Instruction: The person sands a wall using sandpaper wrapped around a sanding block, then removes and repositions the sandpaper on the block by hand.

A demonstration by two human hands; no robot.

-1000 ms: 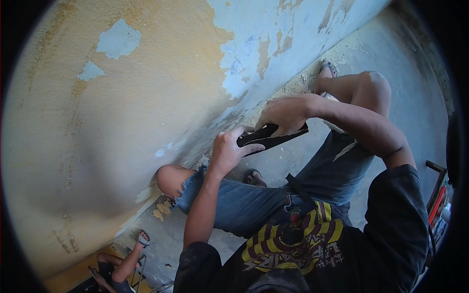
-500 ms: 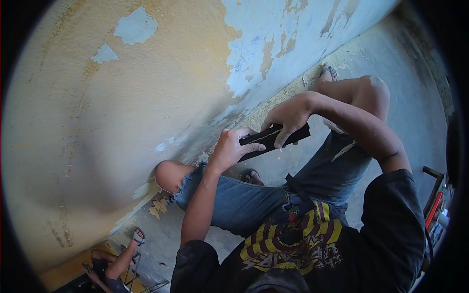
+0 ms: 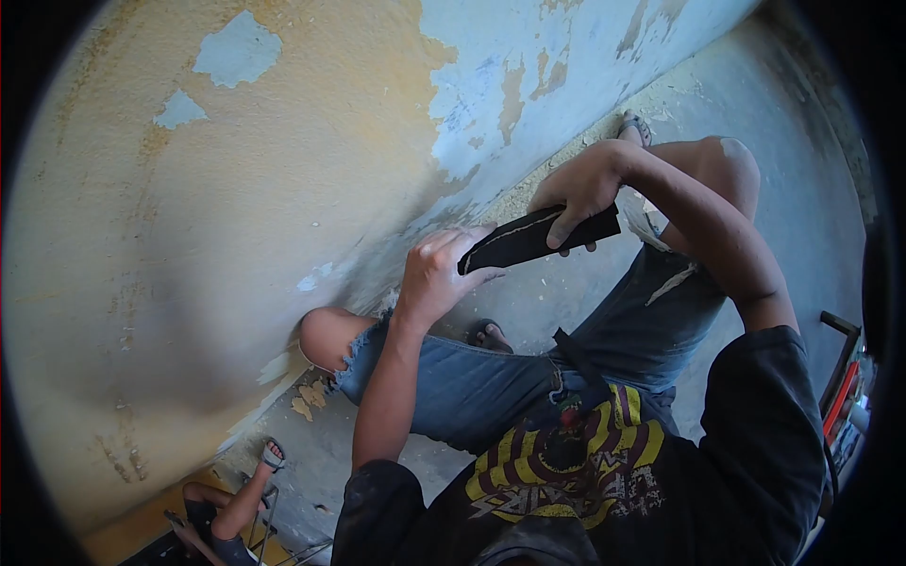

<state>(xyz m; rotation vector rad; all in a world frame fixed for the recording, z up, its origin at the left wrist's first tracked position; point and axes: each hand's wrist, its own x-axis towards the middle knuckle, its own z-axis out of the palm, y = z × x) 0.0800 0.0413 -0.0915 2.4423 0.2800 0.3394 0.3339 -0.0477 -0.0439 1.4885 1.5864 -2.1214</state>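
Observation:
A flat black strip (image 3: 528,238) with a thin pale line along its upper side is held between both hands, in front of the wall. My left hand (image 3: 439,274) grips its left end, thumb below and fingers above. Around its right part is my right hand (image 3: 580,193), with the thumb across the near face and some fingertips showing underneath. The strip lies slanted, its right end higher. What material it is made of cannot be told.
A wall (image 3: 236,208) with peeling yellow paint over pale blue stands close on the left. Paint flakes (image 3: 310,400) lie on the grey floor (image 3: 387,476). Another person's leg (image 3: 247,500) shows at the lower left. A red object (image 3: 840,401) is at the right edge.
My right hand has moved up and right along with the strip's right end, its thumb now on the near face. More of the strip shows between the hands.

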